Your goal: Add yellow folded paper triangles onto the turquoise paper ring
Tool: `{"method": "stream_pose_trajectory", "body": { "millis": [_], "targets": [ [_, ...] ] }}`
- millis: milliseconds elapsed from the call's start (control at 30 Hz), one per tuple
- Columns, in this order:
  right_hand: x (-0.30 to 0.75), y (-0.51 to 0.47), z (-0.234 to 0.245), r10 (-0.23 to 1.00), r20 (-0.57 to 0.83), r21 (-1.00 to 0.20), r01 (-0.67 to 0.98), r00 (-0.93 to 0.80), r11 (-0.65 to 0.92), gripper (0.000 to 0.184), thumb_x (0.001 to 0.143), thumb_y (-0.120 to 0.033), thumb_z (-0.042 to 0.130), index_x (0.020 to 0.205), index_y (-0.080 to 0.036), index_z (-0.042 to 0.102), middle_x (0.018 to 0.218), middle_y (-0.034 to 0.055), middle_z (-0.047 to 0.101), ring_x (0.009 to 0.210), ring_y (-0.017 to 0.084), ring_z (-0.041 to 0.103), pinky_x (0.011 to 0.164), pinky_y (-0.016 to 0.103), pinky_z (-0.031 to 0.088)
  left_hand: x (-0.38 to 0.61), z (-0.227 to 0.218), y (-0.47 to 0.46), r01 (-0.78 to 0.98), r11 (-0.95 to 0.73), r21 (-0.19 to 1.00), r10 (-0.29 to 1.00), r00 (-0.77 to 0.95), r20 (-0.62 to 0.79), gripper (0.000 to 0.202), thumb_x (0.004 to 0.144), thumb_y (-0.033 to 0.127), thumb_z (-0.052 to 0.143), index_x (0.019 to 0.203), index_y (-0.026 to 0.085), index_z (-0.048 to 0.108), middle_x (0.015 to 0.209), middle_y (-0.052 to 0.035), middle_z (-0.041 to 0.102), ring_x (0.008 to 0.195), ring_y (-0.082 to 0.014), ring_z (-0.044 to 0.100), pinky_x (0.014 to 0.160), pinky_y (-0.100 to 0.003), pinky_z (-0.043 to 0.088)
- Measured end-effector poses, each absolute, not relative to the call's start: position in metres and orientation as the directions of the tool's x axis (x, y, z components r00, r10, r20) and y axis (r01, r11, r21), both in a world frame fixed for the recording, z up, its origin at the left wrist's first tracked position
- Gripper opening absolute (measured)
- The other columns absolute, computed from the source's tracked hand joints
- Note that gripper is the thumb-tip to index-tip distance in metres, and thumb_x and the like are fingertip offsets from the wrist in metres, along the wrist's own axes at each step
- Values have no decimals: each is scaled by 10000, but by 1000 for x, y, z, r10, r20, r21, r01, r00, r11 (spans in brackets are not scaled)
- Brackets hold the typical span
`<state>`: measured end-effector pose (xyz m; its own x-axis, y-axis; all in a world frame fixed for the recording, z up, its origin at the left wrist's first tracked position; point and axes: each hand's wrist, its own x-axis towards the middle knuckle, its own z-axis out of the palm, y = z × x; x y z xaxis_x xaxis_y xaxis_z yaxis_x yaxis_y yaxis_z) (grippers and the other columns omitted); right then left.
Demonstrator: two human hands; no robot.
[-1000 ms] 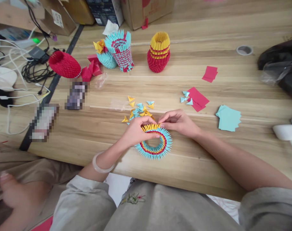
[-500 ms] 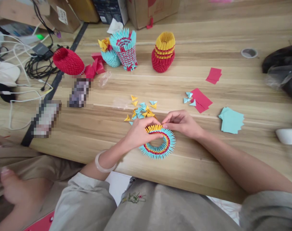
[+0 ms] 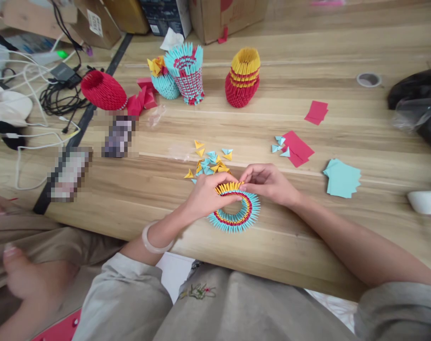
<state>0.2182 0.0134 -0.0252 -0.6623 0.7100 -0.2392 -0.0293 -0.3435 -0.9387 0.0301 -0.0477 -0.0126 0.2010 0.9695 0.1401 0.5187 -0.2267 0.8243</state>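
Note:
A ring of folded paper pieces (image 3: 252, 213), turquoise outside with red and yellow rows inside, rests on the table. My left hand (image 3: 208, 194) grips its left side, thumb inside the opening and fingers over the back. Yellow pieces line the ring's back edge between my hands. At the right end of that yellow row, my right hand (image 3: 268, 182) pinches a yellow folded paper piece (image 3: 241, 184) against the ring. Just beyond my hands lie loose yellow and turquoise folded pieces (image 3: 210, 163).
Paper vases (image 3: 185, 76) and a red-yellow one (image 3: 242, 78) stand at the back. Turquoise sheets (image 3: 342, 179) and red sheets (image 3: 297, 149) lie right. Two blurred phones (image 3: 118, 137) and tangled cables (image 3: 59, 102) are left. Another person's hand (image 3: 34, 279) is at lower left.
The view has shifted very slightly. My right fingertips have moved a little at the yellow row's right end, where a yellow piece now shows more plainly. My left hand keeps its hold.

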Motion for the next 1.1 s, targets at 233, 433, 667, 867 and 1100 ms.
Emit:
{"method": "stream_pose_trajectory", "body": {
  "millis": [233, 433, 667, 867, 1100],
  "targets": [
    [216, 10, -29, 773, -230, -940, -73, -591, -335, 298, 583, -340, 882, 718, -167, 681, 694, -8, 693, 657, 93, 630, 645, 233, 525, 29, -12, -47, 583, -366, 725, 929, 267, 255, 471, 655, 173, 861, 1068, 167, 635, 993, -33, 750, 882, -166, 708, 802, -262, 543],
    [215, 9, -30, 763, -229, -945, -49, -604, -323, 290, 596, -339, 876, 740, -171, 688, 718, 3, 711, 667, 109, 642, 638, 249, 529, 27, -14, -47, 651, -487, 582, 872, 328, 363, 402, 661, 165, 860, 990, 154, 630, 945, -36, 733, 874, -172, 704, 791, -272, 558],
    [215, 10, -27, 740, -237, -939, -47, -630, -340, 319, 643, -333, 856, 823, -171, 648, 680, -18, 673, 624, 88, 614, 620, 237, 508, 26, -16, -49, 656, -547, 520, 827, 326, 459, 355, 685, 211, 857, 960, 141, 645, 886, -30, 738, 811, -162, 712, 742, -254, 561],
    [216, 10, -27, 721, -236, -940, -35, -651, -339, 326, 633, -326, 862, 798, -166, 631, 676, -26, 652, 612, 75, 591, 603, 225, 486, 24, -22, -49, 649, -578, 494, 798, 321, 510, 330, 735, 258, 826, 996, 147, 657, 913, -41, 746, 818, -164, 719, 740, -258, 572],
    [214, 9, -29, 741, -220, -930, -94, -634, -356, 359, 573, -294, 897, 788, -176, 635, 702, -30, 676, 653, 82, 625, 645, 219, 515, 25, -18, -48, 651, -562, 511, 820, 357, 448, 398, 774, 240, 790, 1143, 170, 656, 1009, -66, 737, 909, -180, 708, 825, -309, 586]
  ]
}}
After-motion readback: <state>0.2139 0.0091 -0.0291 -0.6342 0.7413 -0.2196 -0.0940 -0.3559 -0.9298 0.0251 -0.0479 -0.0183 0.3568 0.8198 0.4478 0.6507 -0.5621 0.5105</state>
